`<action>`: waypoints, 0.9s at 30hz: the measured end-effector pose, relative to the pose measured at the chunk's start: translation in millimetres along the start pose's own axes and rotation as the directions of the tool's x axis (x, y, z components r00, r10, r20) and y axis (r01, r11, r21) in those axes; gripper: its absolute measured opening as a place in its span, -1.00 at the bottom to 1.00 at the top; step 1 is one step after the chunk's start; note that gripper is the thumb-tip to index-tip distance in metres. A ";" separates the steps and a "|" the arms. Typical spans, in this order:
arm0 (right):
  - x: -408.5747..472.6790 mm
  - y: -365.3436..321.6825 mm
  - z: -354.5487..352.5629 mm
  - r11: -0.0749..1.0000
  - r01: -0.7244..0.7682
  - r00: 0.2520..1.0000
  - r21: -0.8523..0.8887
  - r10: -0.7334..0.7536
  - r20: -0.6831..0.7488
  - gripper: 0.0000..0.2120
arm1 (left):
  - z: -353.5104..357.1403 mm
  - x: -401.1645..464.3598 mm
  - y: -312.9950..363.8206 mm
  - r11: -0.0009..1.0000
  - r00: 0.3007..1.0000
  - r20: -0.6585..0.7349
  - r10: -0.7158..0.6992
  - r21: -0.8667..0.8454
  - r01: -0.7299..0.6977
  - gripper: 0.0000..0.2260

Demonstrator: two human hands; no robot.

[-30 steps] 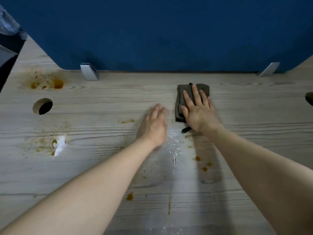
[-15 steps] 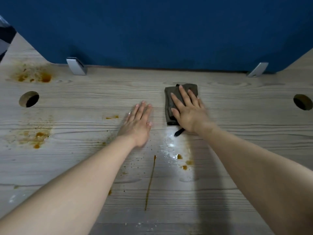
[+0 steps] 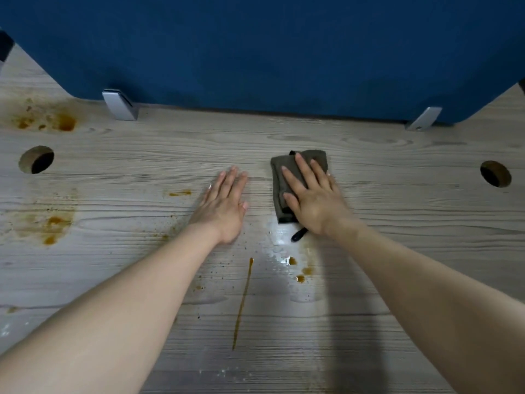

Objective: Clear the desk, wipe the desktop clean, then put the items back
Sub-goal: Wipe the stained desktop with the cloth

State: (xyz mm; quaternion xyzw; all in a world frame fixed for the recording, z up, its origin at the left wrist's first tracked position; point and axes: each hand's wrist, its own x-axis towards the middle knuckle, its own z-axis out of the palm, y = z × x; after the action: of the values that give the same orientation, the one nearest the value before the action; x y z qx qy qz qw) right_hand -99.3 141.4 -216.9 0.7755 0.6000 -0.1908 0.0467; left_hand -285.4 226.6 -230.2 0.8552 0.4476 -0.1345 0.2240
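Currently wiping: right hand (image 3: pixel 314 203) lies flat on a folded dark cloth (image 3: pixel 301 166), right of centre in the frame, fingers (image 3: pixel 302 170) straight and spread, pressing rather than gripping. Left hand (image 3: pixel 224 206) rests palm-down on the bare worktop (image 3: pixel 397 194) just left of the cloth, fingers straight, holding nothing. No desk items in view; clearing looks done, wiping well short of done. Remaining soil: a long thin brown streak (image 3: pixel 243 302) below centre, three small brown drops (image 3: pixel 301 270) beside a wet sheen under the right wrist, fine specks lower centre, a short smear (image 3: pixel 179 193) left of the left hand, and two larger orange-brown patches at far left, one at upper left (image 3: pixel 56 122), one at mid left (image 3: pixel 52 224). Judgement: keep the palm's weight over the cloth's middle so the folds don't slide apart; draw strokes toward the body across the drops and streak first, overlapping passes. Refold to a clean face before the big left patches, or they will smear. Left hand best stays as a brace, clear of wet areas. A small black tab or loop (image 3: pixel 299 235) trails at the cloth's near edge; what it is, cannot tell.
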 end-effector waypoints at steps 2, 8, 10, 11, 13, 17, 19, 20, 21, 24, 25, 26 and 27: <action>15.8 6.1 -7.2 0.998 -0.055 0.999 0.012 0.055 0.000 -0.48 | 0.0 0.0 0.3 1.000 1.000 -0.002 0.000 -0.003 0.000 -0.48; 5.9 -8.2 4.5 0.997 -0.078 0.997 0.027 0.078 -0.029 -0.48 | -5.5 2.4 0.3 1.000 0.999 0.036 -0.013 0.028 0.012 -0.48; -10.8 -16.2 10.7 0.998 -0.053 0.999 0.032 0.053 0.005 -0.47 | -9.7 3.4 1.1 0.999 0.998 0.055 -0.013 0.037 0.011 -0.47; -19.7 -20.1 14.0 0.999 -0.036 0.999 0.036 0.035 0.019 -0.47 | -11.3 4.4 1.8 0.999 0.998 0.064 -0.017 0.040 0.015 -0.47; -37.4 -27.3 21.6 0.999 -0.003 0.998 0.036 0.001 0.056 -0.46 | -15.8 4.7 6.4 0.998 0.997 0.061 -0.037 0.050 0.034 -0.45; -57.1 -28.0 24.8 0.983 0.065 0.988 0.170 -0.087 0.125 -0.43 | -22.0 -3.4 29.8 0.998 0.977 -0.206 -0.048 0.019 0.053 -0.54; -63.6 -20.1 14.7 0.881 0.081 0.993 0.465 -0.111 0.037 -0.49 | -16.2 -11.4 53.0 0.995 0.932 -0.359 -0.049 -0.096 0.015 -0.62; -68.3 -14.5 9.1 0.781 0.070 0.997 0.621 -0.062 -0.035 -0.56 | -10.4 -14.7 66.5 0.988 0.923 -0.381 -0.044 -0.151 -0.015 -0.64; -74.6 -6.5 6.2 0.697 0.051 0.994 0.715 0.033 -0.102 -0.62 | -1.7 -17.8 81.2 0.980 0.927 -0.373 -0.035 -0.195 -0.041 -0.65; -92.0 20.6 11.6 0.736 -0.037 0.932 0.676 0.270 -0.242 -0.63 | 31.6 -23.1 120.2 0.967 0.954 -0.289 -0.073 -0.254 -0.003 -0.48; -96.2 26.3 15.0 0.773 -0.075 0.923 0.630 0.293 -0.249 -0.63 | 40.1 -23.2 125.6 0.970 0.958 -0.267 -0.104 -0.239 0.039 -0.43; -100.2 31.3 19.4 0.797 -0.102 0.922 0.596 0.301 -0.244 -0.64 | 46.4 -21.5 128.3 0.975 0.956 -0.263 -0.127 -0.213 0.070 -0.41; -102.9 36.4 24.0 0.814 -0.110 0.924 0.571 0.296 -0.244 -0.65 | 49.2 -16.9 128.8 0.980 0.953 -0.274 -0.128 -0.180 0.081 -0.40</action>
State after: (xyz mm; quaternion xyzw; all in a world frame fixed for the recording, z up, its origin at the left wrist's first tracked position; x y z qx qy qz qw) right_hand -91.8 30.3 -208.5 0.8369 0.4322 -0.2190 -0.2545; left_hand -190.0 125.7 -231.6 0.8190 0.5295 0.0159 0.2205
